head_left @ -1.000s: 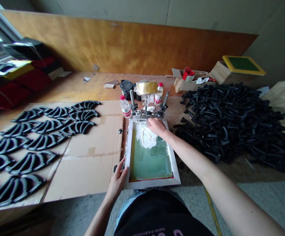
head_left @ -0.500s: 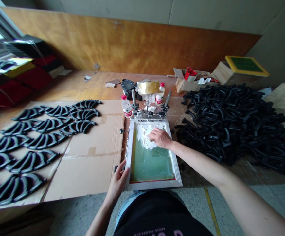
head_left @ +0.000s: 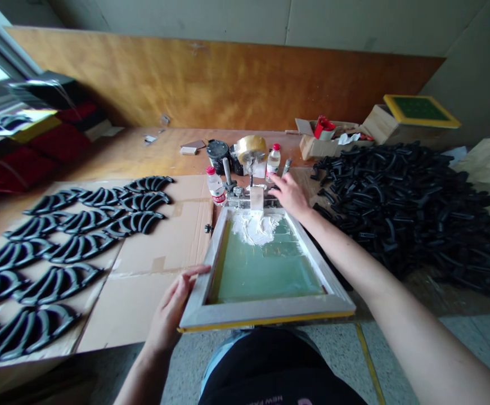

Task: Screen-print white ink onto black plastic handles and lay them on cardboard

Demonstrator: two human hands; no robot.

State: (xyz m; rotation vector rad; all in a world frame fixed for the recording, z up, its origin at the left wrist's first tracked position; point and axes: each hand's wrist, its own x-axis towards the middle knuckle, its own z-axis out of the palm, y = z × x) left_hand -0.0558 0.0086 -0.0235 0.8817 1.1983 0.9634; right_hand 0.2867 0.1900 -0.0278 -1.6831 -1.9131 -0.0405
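Note:
A screen printing frame (head_left: 270,315) with a green mesh is tilted, its near edge raised toward me. My left hand (head_left: 175,298) grips the frame's left side near the front corner, the finger undersides partly hidden. White paste (head_left: 256,229) lies thick on the far part of the mesh. A small pale scraper (head_left: 257,198) stands upright at the far rim, leaning by the metal clamp (head_left: 238,194). Just right of the scraper is my right hand (head_left: 290,195), empty, with its fingers stretched apart.
Rows of black curved parts (head_left: 76,246) lie on the cardboard (head_left: 143,281) at left. A large heap of black parts (head_left: 405,219) covers the right side. Behind the clamp stand two red-capped bottles (head_left: 216,188), a black jar (head_left: 218,154) and a tape roll (head_left: 251,149).
The frame's near edge has come up. My right hand has let go of the scraper and moved back to the right. My left hand has risen with the frame.

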